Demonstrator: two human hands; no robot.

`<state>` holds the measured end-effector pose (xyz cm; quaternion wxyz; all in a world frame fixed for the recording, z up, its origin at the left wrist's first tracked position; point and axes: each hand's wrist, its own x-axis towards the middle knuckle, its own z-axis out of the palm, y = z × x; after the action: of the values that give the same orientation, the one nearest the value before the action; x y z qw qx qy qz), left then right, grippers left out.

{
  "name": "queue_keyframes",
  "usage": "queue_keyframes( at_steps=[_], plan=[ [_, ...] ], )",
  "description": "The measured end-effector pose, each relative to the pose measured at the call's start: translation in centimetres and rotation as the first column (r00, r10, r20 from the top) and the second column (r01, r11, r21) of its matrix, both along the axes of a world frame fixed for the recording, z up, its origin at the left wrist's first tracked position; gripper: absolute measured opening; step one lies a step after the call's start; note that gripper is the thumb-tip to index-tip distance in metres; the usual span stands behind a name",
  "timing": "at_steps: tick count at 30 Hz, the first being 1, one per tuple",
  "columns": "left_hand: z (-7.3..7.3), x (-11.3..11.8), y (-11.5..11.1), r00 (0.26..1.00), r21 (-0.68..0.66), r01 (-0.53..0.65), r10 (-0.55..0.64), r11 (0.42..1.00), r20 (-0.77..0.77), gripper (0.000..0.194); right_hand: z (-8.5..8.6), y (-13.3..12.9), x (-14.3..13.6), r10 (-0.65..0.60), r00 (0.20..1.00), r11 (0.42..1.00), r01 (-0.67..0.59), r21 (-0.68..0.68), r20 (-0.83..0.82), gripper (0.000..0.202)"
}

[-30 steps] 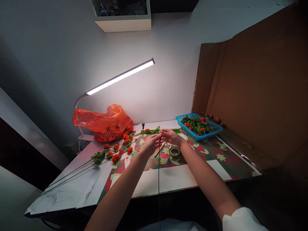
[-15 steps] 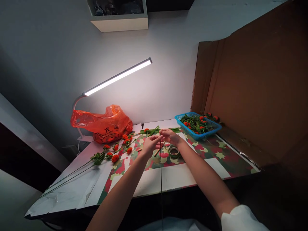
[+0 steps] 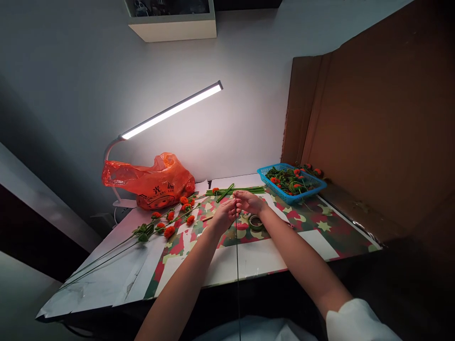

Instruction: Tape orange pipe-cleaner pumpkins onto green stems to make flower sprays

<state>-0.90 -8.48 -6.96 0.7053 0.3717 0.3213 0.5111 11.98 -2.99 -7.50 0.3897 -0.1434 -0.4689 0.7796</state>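
My left hand and my right hand meet fingertip to fingertip above the middle of the table. Both are closed in a pinch at the top of a long, thin, dark stem wire, which hangs straight down past the table's front edge towards my lap. Whatever small part sits at its tip is hidden by my fingers. Beside my right wrist lies a roll of dark green tape. A small wooden stick lies left of my left hand. Green stems rest beyond my fingers, with one orange flower among them.
Finished-looking orange flowers on long stems lie at the left. Behind them stand an orange plastic bag and a lit desk lamp. A blue basket of flowers and greenery sits back right, near a tall cardboard sheet.
My hands stay pinched together on the stem wire, the left one turned slightly, its fingers gathered closer under the right. The whole view has shifted a little.
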Motion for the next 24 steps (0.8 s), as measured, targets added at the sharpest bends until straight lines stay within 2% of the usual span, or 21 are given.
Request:
queue_keyframes(
  at_steps=[9,14,18,24],
  plan=[
    [-0.1,0.0,0.0,1.000,0.003,-0.010,0.010,1.000,-0.006,0.013,0.4,-1.1,-0.6,0.010,1.000,0.999,-0.010,-0.042,-0.011,0.016],
    [-0.5,0.2,-0.1,0.987,0.064,-0.091,0.098,0.994,-0.126,0.026,-0.2,-0.3,-0.4,-0.065,0.998,0.997,0.064,-0.038,-0.012,0.014],
    [-0.8,0.2,-0.4,0.958,0.156,-0.189,0.217,0.969,-0.187,0.027,-0.9,0.4,-0.3,-0.105,0.994,0.994,0.105,-0.027,0.007,0.018],
    [-0.7,0.1,-0.4,0.959,0.168,-0.182,0.213,0.969,-0.188,0.033,-0.9,0.3,-0.3,-0.112,0.994,0.993,0.112,-0.030,0.011,0.012]
  ],
)
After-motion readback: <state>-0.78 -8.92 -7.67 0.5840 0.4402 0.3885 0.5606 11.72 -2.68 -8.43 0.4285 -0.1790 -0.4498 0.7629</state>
